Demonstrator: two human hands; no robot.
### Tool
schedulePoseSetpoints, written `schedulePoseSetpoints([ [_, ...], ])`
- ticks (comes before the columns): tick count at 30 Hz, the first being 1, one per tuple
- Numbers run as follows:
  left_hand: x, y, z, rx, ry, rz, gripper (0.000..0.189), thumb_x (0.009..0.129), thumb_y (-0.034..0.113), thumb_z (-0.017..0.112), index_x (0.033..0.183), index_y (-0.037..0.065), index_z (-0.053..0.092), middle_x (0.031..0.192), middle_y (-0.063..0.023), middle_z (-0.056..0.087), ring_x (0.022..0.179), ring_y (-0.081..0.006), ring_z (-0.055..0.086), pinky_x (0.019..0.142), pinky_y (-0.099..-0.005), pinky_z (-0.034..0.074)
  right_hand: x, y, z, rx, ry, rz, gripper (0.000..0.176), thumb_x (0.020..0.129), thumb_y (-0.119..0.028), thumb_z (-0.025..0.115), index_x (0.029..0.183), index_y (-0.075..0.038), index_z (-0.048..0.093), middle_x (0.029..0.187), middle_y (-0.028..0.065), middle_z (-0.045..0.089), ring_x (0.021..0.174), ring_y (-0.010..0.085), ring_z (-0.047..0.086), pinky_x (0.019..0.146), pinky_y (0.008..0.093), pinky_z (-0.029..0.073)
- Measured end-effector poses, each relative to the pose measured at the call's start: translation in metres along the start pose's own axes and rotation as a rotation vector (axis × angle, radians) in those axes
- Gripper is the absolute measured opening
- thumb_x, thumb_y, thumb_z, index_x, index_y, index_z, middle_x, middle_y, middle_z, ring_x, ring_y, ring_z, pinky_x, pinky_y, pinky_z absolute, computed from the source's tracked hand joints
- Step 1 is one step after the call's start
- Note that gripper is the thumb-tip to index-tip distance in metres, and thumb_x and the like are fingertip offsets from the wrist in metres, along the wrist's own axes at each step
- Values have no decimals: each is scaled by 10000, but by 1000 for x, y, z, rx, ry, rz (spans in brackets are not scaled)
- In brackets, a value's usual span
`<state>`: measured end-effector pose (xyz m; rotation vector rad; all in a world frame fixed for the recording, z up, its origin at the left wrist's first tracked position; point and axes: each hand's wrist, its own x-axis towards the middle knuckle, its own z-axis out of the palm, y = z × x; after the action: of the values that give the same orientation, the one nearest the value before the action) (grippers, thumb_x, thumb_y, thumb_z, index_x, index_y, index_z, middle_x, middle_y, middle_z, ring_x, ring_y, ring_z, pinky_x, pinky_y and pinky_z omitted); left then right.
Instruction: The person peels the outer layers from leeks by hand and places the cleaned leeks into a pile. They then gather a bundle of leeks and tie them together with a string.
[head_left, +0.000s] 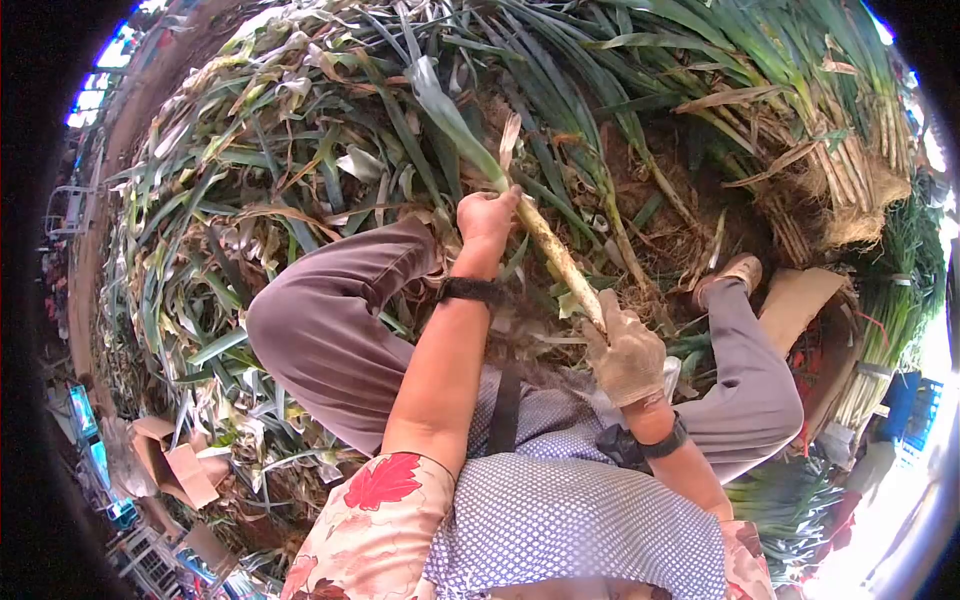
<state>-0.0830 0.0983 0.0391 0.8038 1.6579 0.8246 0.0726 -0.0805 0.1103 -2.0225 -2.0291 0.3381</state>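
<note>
My left hand (487, 219), bare, grips a long leek (545, 243) near where its green leaves meet the pale stalk. My right hand (627, 352), in a dirty work glove, holds the same leek at its lower root end. The leek runs slanted from upper left to lower right between both hands, above my knees. Its green top (432, 92) sticks up over the heap of leaves. A black band sits on each wrist.
A large heap of cut green and dried leek leaves (250, 170) spreads to the left and ahead. Bundled leeks with roots (850, 170) lie at the upper right. My foot (730, 275) rests on soil beside cardboard (805, 295). Cardboard boxes (170, 460) sit lower left.
</note>
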Motion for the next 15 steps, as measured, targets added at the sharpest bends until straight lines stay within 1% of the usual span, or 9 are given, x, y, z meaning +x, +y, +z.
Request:
schedulePoseSetpoints([
  [4,20,-28,3,-93,55,31,249,709,170,703,785,-50,613,652,-69,607,553,-115,545,517,-255,444,-1,3,3,21,19,-14,429,766,-219,593,1139,-22,516,778,129,599,657,273,598,577,358,484],
  [8,-5,-6,3,26,-36,305,160,757,115,646,814,-31,618,683,-56,608,585,-110,533,547,-257,437,0,5,10,60,-4,52,413,769,-237,588,1122,-36,515,781,148,591,670,305,590,590,383,472],
  [9,-11,-4,13,-12,-133,402,124,761,85,638,833,-16,624,706,-45,605,589,-105,534,545,-233,438,1,6,12,76,-13,80,420,770,-243,588,1123,-32,506,779,159,587,672,316,586,593,392,465],
  [10,-38,14,24,-207,-335,373,114,781,50,621,885,5,628,734,-14,602,601,-48,510,499,-181,391,2,12,21,104,-63,120,443,769,-252,580,1143,-37,476,814,169,595,703,334,583,630,412,463],
  [11,-65,30,33,-402,-560,303,107,777,54,631,879,21,631,745,-8,603,617,-48,521,504,-178,397,3,21,31,90,-124,110,462,781,-267,574,1177,-64,449,853,155,596,733,330,589,648,416,467],
  [12,-101,46,40,-271,-678,269,129,758,71,660,876,27,633,756,5,603,639,-46,526,526,-174,405,4,32,44,76,-181,96,483,792,-282,567,1210,-90,421,893,141,597,762,325,595,666,419,472],
  [13,-130,56,46,-174,-726,353,159,740,99,687,870,27,630,740,11,603,646,-52,523,541,-190,419,7,36,49,130,-185,108,461,801,-284,558,1196,-87,426,899,137,593,772,311,593,672,407,473],
  [14,-156,63,45,-32,-805,574,178,739,115,693,865,13,619,728,-2,607,655,-61,525,561,-208,433,9,36,51,193,-177,133,439,810,-287,550,1181,-84,432,905,132,589,782,297,591,677,395,474],
  [15,-175,68,43,-110,-939,477,193,739,131,696,849,0,607,717,-18,607,666,-68,529,574,-219,439,13,36,50,261,-162,154,418,819,-289,541,1167,-82,437,911,128,586,792,283,588,682,383,476],
])
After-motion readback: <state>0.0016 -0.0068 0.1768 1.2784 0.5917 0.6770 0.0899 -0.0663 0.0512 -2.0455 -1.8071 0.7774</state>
